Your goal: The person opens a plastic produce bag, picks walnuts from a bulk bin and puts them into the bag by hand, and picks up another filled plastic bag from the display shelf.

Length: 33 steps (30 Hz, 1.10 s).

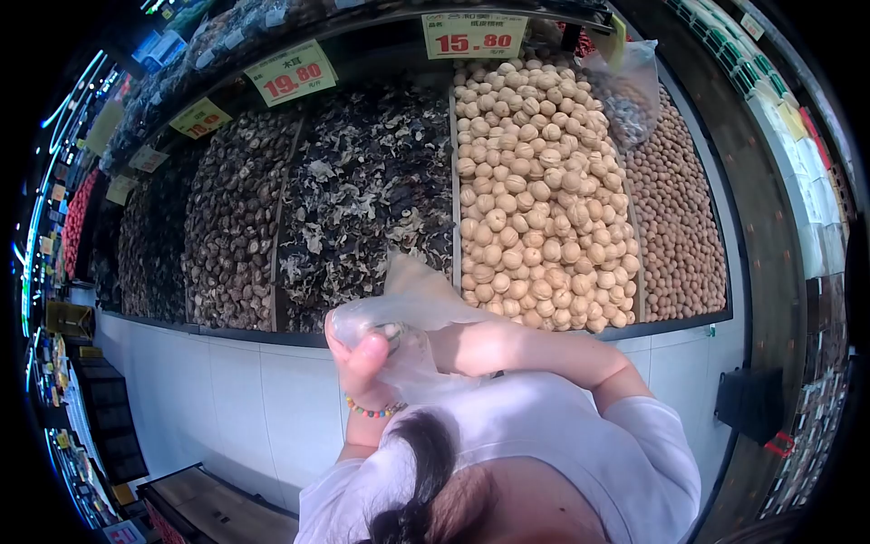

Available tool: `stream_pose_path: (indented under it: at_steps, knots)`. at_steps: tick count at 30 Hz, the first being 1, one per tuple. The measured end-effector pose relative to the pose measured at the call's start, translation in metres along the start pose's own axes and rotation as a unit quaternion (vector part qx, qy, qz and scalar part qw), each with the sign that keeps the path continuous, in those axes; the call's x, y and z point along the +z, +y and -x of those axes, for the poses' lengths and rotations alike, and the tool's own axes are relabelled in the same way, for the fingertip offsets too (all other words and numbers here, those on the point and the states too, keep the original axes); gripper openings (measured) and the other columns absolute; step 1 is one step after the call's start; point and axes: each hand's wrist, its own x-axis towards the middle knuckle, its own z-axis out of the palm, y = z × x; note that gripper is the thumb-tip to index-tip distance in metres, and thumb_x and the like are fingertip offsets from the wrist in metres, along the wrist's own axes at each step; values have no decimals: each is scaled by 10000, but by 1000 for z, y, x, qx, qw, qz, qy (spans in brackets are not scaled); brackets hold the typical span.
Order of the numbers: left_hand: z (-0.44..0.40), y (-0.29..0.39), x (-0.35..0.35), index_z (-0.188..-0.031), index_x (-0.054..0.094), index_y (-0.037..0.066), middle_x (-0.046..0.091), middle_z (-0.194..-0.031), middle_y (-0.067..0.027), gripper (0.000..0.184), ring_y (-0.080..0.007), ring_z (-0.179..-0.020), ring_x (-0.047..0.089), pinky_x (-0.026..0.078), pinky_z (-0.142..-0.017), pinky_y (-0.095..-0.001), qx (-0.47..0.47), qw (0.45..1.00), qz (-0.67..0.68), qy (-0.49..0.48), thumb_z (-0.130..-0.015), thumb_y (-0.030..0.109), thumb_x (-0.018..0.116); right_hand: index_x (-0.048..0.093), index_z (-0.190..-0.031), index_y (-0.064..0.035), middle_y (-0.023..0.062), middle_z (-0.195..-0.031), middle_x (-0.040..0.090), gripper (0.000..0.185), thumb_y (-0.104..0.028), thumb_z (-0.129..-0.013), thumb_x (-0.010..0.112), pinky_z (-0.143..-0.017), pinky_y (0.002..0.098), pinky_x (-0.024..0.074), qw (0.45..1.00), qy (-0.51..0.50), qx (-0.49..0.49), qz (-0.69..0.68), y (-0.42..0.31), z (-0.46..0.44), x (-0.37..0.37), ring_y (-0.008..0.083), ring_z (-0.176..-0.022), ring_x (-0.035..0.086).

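Note:
My left hand (361,363), with a beaded bracelet on its wrist, is closed on a clear plastic bag (426,313) in front of my chest. Its thumb lies across the crumpled film. Something small, whitish and greenish shows through the plastic by the thumb, too unclear to name. My right forearm (489,346) reaches across to the bag; folds of film hide the right hand, so its fingers cannot be made out. Just beyond the bag lie dried black fungus (372,181) and pale walnuts (544,190), in neighbouring compartments of a store bin.
Dried mushrooms (236,218) fill a compartment on the left, small brown nuts (675,208) one on the right. A filled plastic bag (627,95) sits at the back right. Price signs (474,38) line the back. A dark box (750,403) stands right on the floor.

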Motion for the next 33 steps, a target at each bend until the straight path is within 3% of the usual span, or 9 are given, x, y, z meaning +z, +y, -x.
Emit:
stream_pose_path:
  at_steps: [3,12,15,17,21,24,27,31,33]
  knots:
    - [0,1,-4,-752,484,41,528,-697,-58,265,-173,-601,516,440,-537,-292,-26,996,14,-79,-678,266,602,586,-802,-38,103,-739,582,211,-226,-788,492,-613,334,414,999,23,-36,13,3,-15,17,226,-680,551]
    - [10,-5,27,-791,508,42,556,-752,-85,328,-209,-682,542,449,-610,-330,-14,992,20,126,-696,348,578,586,-825,-37,86,-735,582,190,-207,-742,570,-600,311,419,988,89,-123,-24,9,0,5,202,-666,546]
    - [2,-11,-17,-855,516,32,563,-796,-109,373,-237,-718,547,448,-629,-346,-8,1000,-2,20,-689,362,574,586,-833,-36,81,-734,583,196,-201,-726,596,-596,303,420,976,142,-155,-65,12,7,-4,194,-662,544]
    - [2,-17,-19,-869,517,-21,575,-775,-102,395,-189,-666,555,462,-601,-299,12,998,-16,53,-646,278,648,578,-888,-40,71,-736,582,247,-227,-732,623,-590,284,435,949,228,-182,-116,16,3,-3,177,-651,540]
    - [-1,-14,-9,-846,498,26,551,-757,-89,340,-195,-677,540,446,-594,-320,2,996,-84,-11,-692,321,571,570,-932,-36,84,-808,584,287,-285,-789,583,-614,283,442,949,195,-91,-230,31,1,10,176,-698,554]
    - [4,-18,-4,-829,492,32,548,-741,-76,312,-174,-652,533,443,-572,-289,-12,996,-79,50,-695,303,570,579,-943,-34,79,-833,597,300,-303,-810,560,-658,280,432,958,189,-179,-121,40,-22,32,181,-751,559]
    - [1,-17,4,-822,495,35,538,-727,-68,304,-167,-634,525,436,-560,-264,-22,996,-87,-5,-698,302,570,588,-946,-30,83,-838,606,298,-297,-825,538,-690,274,419,945,207,-192,-163,30,-5,31,188,-785,559]
    - [0,-19,6,-810,505,46,537,-746,-65,305,-179,-663,524,443,-575,-293,-24,997,-52,48,-705,325,566,588,-926,-37,68,-839,605,286,-297,-839,506,-692,277,419,926,242,-102,-270,25,16,26,170,-777,563]
    - [-1,-22,10,-817,516,50,540,-772,-71,314,-191,-692,528,449,-602,-319,-21,995,-45,92,-709,340,563,584,-915,-50,81,-853,606,254,-277,-840,498,-691,296,427,951,243,-84,-171,25,28,16,190,-767,572]
